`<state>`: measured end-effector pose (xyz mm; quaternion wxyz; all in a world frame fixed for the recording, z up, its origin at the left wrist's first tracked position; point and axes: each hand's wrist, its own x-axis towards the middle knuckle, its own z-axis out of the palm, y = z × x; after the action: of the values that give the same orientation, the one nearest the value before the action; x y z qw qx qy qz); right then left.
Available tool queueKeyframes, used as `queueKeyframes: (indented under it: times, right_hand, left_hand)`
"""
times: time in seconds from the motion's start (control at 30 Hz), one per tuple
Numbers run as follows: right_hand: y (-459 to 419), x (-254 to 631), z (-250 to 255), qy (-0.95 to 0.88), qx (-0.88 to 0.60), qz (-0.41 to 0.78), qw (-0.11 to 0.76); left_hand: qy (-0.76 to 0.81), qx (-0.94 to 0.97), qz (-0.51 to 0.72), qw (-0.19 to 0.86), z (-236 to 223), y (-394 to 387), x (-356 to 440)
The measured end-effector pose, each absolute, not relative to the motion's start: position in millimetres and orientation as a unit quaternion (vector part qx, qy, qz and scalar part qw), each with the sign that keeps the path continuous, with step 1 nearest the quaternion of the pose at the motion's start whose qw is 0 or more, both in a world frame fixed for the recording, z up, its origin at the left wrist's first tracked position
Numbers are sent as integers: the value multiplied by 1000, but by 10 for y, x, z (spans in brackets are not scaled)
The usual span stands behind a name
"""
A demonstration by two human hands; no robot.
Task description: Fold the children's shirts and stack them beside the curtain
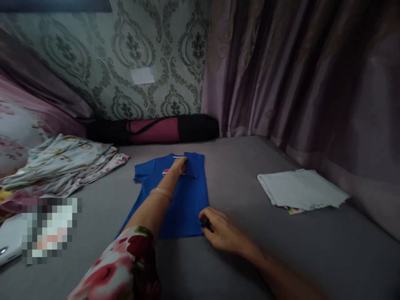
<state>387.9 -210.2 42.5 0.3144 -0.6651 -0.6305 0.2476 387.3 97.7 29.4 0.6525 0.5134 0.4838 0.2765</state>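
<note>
Grey sheeting covers the bed (pixel 250 258), the largest surface in view, running from the near edge to a patterned wall and a heavy curtain (pixel 296 75) on the right. Against the far wall lies a black and pink rolled bag (pixel 156 129). At the left sits a loose pile of printed clothes (pixel 62 160), apparently unfolded. On the right, well apart from the hands, rests a folded white garment (pixel 301 189).

In the middle lies the blue T-shirt (pixel 184 200), flat on the sheet. Its long axis runs near to far, collar at the far end and hem toward the person. By the look of it, the folding is partly done: the right side appears turned in to a straight edge, while the left sleeve still sticks out to the left, and no crosswise fold is made.

Reaching far along the shirt, the left hand (pixel 178 165) rests at the collar, fingers curled down on the cloth; whether they pinch it or only press I cannot tell. The right hand (pixel 218 231) sits at the near right corner, fingers bent and closed on the hem edge there.
</note>
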Motion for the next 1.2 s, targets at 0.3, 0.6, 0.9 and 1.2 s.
queueKeyframes:
  times: [0.3, 0.6, 0.9, 1.2]
  right_hand:
    - [-2085, 3871, 412, -668, -611, 245, 346]
    - [-1890, 4124, 305, -567, -686, 199, 411]
    - [-1082, 4588, 60, -624, -756, 78, 180]
    - [-348, 4719, -28, -587, -805, 51, 66]
  left_hand:
    - [472, 611, 286, 568, 216, 946, 3752]
    - [269, 885, 238, 295, 412, 426, 3274]
    - [64, 972, 83, 212, 299, -724, 2540]
    - [99, 973, 95, 187, 90, -822, 2476]
